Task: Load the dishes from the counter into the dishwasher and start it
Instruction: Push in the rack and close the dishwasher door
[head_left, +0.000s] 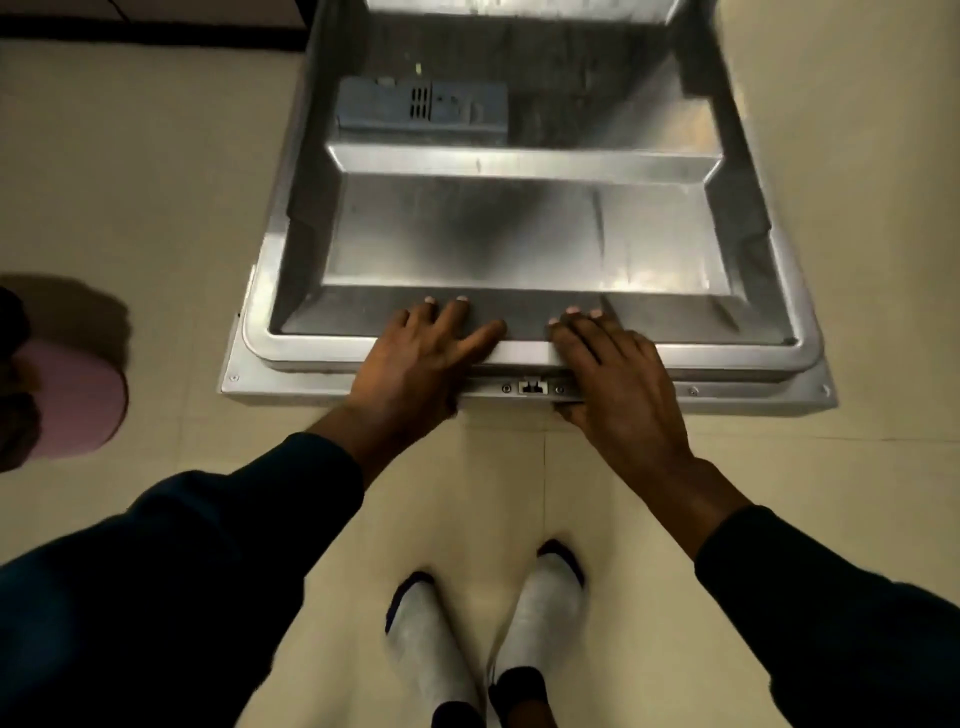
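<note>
At far left, a pink rounded object (78, 402) sits on the beige tiled floor (156, 208); what it is cannot be told.

The door (524, 228) of the dishwasher is folded down flat in front of the person. Its free edge lies crosswise, running left to right, nearest the feet, with the hinge side farther away toward the tub. The inner face is brushed stainless steel, dished into a shallow stepped pan with rounded corners. A grey plastic detergent tray (421, 106) with a slotted vent is set into the far left part.

The left hand (415, 364) lies over the free edge left of centre, fingers spread and extended onto the steel. A latch (532, 387) in the edge sits between the two hands. The right hand (618, 384) lies over the edge just right of centre, fingers pressed together on top; the thumb appears tucked under the lip. Both hands are equally near the edge.

No dishes or racks are in view. Judgement: whether the door is being lowered or lifted cannot be told. Any lift would pivot the edge up and away.
</note>
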